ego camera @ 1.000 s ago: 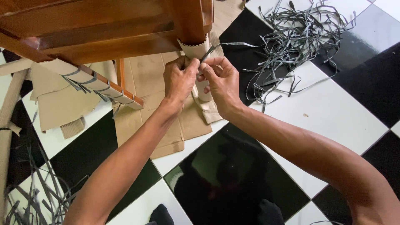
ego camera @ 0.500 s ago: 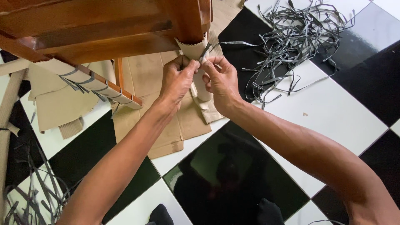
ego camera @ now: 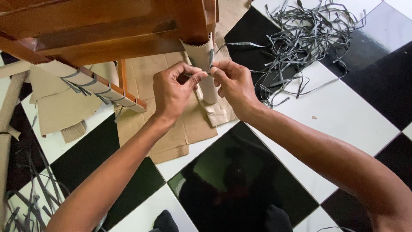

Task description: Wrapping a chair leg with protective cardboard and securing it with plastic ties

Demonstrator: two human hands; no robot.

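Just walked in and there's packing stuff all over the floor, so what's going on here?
A person's left hand and right hand pinch a grey plastic strap at the cardboard-wrapped leg of a wooden furniture piece. A pile of loose straps lies on the checkered tile floor.

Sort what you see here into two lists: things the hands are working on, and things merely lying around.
In hand:
left hand and right hand, pinching a grey strap
cardboard-wrapped wooden leg

Lying about:
tangle of grey straps
flat cardboard sheet
second wrapped leg
checkered floor
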